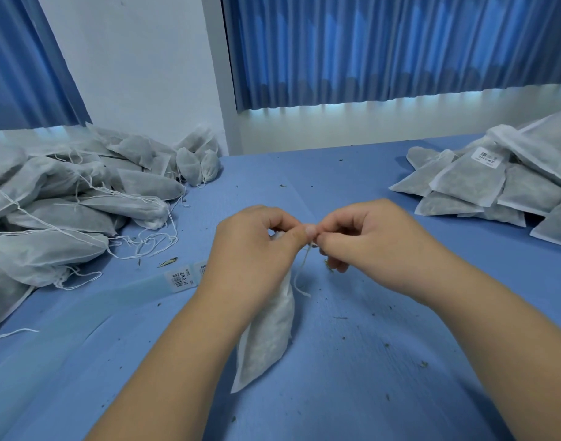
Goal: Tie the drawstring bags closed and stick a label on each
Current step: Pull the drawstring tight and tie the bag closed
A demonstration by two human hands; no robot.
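A white drawstring bag [266,338] filled with dark loose matter hangs in front of me above the blue table [384,361]. My left hand [250,246] grips the bag's gathered neck, which it mostly hides. My right hand [365,237] pinches the white drawstring [301,275] right beside my left thumb. The string's loose ends dangle below my fingers. A strip of barcode labels [182,280] lies on the table to the left of my left wrist.
A heap of untied bags [69,198] with trailing strings fills the left side of the table. A pile of flat bags [502,183], one showing a label, sits at the right. Dark crumbs dot the table. Blue curtains hang behind.
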